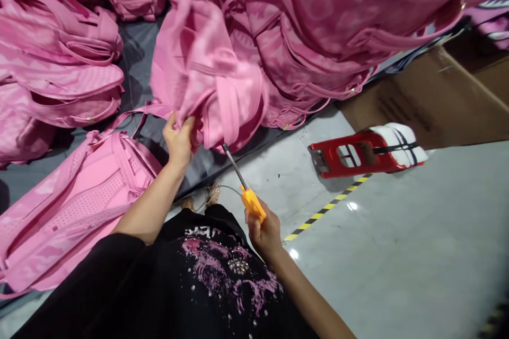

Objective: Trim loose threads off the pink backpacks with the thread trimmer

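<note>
A pink backpack point(238, 92) with a mottled pattern, partly blurred, hangs over the edge of the grey-covered table. Pinched between the thumb and fingers of my left hand point(178, 140) is the lower left part of this bag. Wrapped around the orange handle of what looks like a long-neck lighter point(253, 205) is my right hand point(266, 230). Its thin metal tube points up and left, and the dark tip is at the bag's lower edge. I cannot tell if the tip touches the fabric. No flame shows.
More pink backpacks point(71, 196) lie left and along the back of the grey-covered table point(137, 53). On the floor at right stands a red stool point(330, 159) with a white cushion strapped on. Beyond it is a cardboard box point(421, 100). Yellow-black tape point(330, 205) marks the floor.
</note>
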A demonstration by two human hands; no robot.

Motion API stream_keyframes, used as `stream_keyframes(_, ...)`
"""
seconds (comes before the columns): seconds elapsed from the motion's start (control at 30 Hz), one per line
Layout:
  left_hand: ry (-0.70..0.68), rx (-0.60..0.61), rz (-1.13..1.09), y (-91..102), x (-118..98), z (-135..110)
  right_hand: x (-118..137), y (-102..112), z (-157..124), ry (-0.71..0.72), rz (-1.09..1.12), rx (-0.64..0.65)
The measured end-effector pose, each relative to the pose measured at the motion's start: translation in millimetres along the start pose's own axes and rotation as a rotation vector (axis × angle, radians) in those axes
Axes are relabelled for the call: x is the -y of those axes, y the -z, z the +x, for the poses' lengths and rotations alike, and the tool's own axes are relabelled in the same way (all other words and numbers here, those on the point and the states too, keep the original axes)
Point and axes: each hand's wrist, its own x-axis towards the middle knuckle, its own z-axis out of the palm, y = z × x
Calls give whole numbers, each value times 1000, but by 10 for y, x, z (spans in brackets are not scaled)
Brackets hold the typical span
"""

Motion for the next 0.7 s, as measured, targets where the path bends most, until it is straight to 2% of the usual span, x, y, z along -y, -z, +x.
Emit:
stream_keyframes(0.03, 41, -4, -94, 27, -11, -87, -23, 0, -34, 19, 21, -28)
stream_keyframes(0.1, 133, 64, -184, 123, 0, -392, -91, -43, -37, -33, 43, -33)
stream_keyframes(0.13, 160, 163, -151, 196, 11, -587, -136, -85, -6, -89, 57, -19)
stream_keyframes(0.2, 169, 435, 10, 388, 9, -979, -239, -198, 101, -205, 100, 39)
stream_keyframes(0.27, 92, 688, 208, 602, -43, -1259, -346, -325, 224, -302, 151, 124)
stream_keyframes(0.33, -76, 810, 468, 747, -99, -1336, -434, -443, 319, -382, 216, 186)
stream_keyframes(0.43, -340, 869, 928, 696, -52, -1092, -514, -563, 358, -428, 331, 185)
stream_keyframes(0.53, -352, 906, 1077, 446, 60, -613, -553, -588, 264, -384, 383, 126)
stream_keyframes(0.6, -314, 749, 1018, 316, 8, -248, -563, -543, 157, -356, 363, 39)
stream_keyframes(0.7, -361, 400, 846, 250, -293, 263, -505, -386, 72, -276, 288, -85)
